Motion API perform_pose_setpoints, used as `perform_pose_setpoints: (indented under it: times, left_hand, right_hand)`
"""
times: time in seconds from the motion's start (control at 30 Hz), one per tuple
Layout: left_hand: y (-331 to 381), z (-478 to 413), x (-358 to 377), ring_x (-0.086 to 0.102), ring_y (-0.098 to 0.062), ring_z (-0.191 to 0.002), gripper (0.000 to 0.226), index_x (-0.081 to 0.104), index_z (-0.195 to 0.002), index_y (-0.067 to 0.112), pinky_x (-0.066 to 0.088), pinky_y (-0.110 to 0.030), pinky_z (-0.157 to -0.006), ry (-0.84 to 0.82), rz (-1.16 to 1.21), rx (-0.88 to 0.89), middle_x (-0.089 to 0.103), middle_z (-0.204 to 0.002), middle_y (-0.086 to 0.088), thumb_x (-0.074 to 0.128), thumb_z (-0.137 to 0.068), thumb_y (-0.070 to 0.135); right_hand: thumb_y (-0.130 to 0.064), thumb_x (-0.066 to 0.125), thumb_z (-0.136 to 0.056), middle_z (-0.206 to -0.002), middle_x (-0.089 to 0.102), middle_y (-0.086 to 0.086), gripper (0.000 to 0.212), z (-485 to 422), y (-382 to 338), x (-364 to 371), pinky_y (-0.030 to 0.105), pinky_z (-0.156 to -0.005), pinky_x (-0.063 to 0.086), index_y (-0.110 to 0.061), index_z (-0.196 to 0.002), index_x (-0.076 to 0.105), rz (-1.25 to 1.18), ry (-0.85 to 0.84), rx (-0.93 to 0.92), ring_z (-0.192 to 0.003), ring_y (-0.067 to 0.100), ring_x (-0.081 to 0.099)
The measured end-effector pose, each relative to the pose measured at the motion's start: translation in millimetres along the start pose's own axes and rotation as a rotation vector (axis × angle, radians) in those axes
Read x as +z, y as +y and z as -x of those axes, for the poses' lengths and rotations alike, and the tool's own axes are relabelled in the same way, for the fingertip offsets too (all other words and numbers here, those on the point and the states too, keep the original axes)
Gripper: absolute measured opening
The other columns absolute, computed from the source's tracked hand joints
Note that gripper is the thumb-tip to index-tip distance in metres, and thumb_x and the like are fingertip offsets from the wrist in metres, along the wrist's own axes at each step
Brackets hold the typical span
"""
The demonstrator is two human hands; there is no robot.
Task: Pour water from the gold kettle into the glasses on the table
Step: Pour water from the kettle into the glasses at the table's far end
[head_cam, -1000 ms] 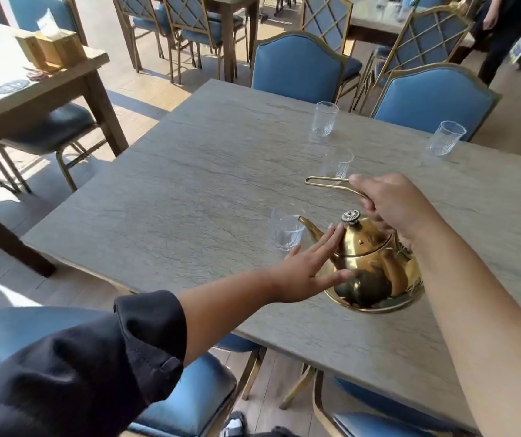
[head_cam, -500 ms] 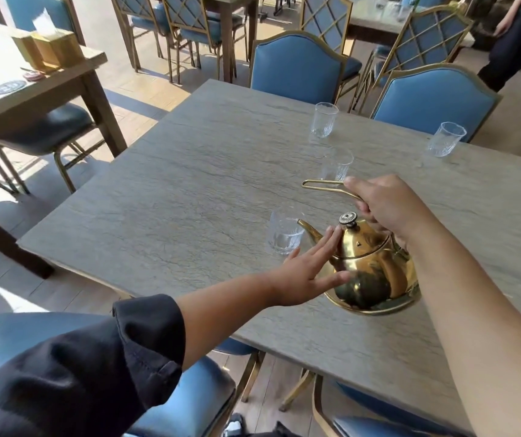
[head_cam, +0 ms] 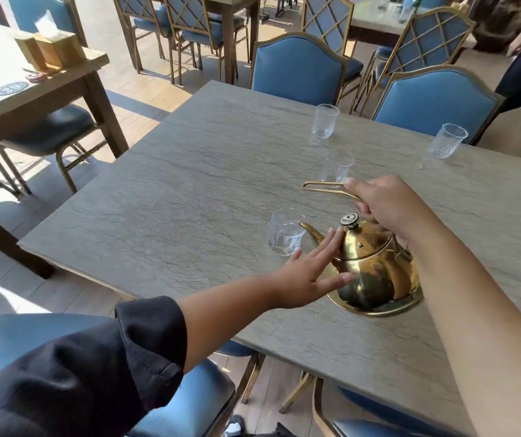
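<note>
Gold kettle is tilted over the near-right part of the grey stone-look table, base edge toward the camera, spout aimed left and slightly away; spout-to-handle axis runs roughly left-right across the view. Spout tip sits at the rim of the nearest glass, which holds a little water at the bottom. Right hand is closed around the wire handle, whose loop end projects left beyond the fingers. Left hand is open and flat, fingers spread, fingertips resting against the lid just below the knob, thumb against the kettle body. Second glass stands just behind the handle loop; third glass is near the far edge in front of a blue chair; fourth glass is at the far-right edge. Compared with a second ago: both hands keep the same grips, and the kettle and spout sit slightly lower in view. Whether the water level has changed cannot be told. No stream visible at the spout.
</note>
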State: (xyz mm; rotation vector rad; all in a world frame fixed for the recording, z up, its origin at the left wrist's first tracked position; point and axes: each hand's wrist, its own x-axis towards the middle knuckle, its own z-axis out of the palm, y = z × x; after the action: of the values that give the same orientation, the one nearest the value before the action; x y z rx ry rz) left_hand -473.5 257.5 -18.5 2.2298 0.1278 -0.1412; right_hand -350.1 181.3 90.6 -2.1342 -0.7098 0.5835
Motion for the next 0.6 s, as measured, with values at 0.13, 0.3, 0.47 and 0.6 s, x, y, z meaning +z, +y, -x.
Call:
perform_pose_setpoints:
  times: [0.13,0.3,0.47,0.6]
  left_hand:
    - [-0.2,-0.2,0.9,0.0,-0.008,-0.144,0.075,-0.018,-0.145,0.033,-0.005,-0.047,-0.117,-0.005,0.004,0.001,-0.016,-0.157,0.008,0.034,-0.095,0.05]
    - [-0.2,0.0,0.7,0.005,-0.009,-0.144,0.075,-0.019,-0.145,0.033,-0.005,-0.048,-0.117,-0.01,-0.002,0.001,-0.016,-0.157,0.009,0.034,-0.096,0.051]
    - [1.1,0.9,1.3,0.013,-0.011,-0.143,0.074,-0.019,-0.145,0.032,-0.005,-0.049,-0.117,-0.014,-0.009,0.003,-0.017,-0.157,0.008,0.033,-0.096,0.05]
    - [1.0,0.8,1.8,0.01,-0.01,-0.144,0.074,-0.02,-0.145,0.031,-0.005,-0.048,-0.117,-0.016,-0.01,-0.002,-0.017,-0.157,0.008,0.033,-0.096,0.05]
  right_hand:
    - [-0.037,0.049,-0.094,-0.035,0.03,-0.008,0.048,-1.0,0.0,0.0,0.015,-0.033,0.017,-0.016,-0.051,0.038,0.012,-0.006,-0.001,-0.027,0.006,0.02]
    - [-0.038,0.049,-0.093,-0.037,0.031,-0.006,0.049,-0.2,0.0,-0.3,0.016,-0.035,0.017,-0.016,-0.051,0.039,0.015,-0.011,-0.008,-0.028,0.008,0.02]
    - [-0.038,0.05,-0.093,-0.037,0.032,-0.005,0.049,-0.4,0.7,0.1,0.018,-0.036,0.018,-0.015,-0.051,0.04,0.028,-0.007,-0.009,-0.029,0.009,0.021]
    - [-0.038,0.05,-0.093,-0.04,0.032,-0.003,0.049,-0.3,0.7,-0.1,0.019,-0.037,0.018,-0.015,-0.051,0.041,0.028,-0.01,-0.007,-0.029,0.009,0.021]
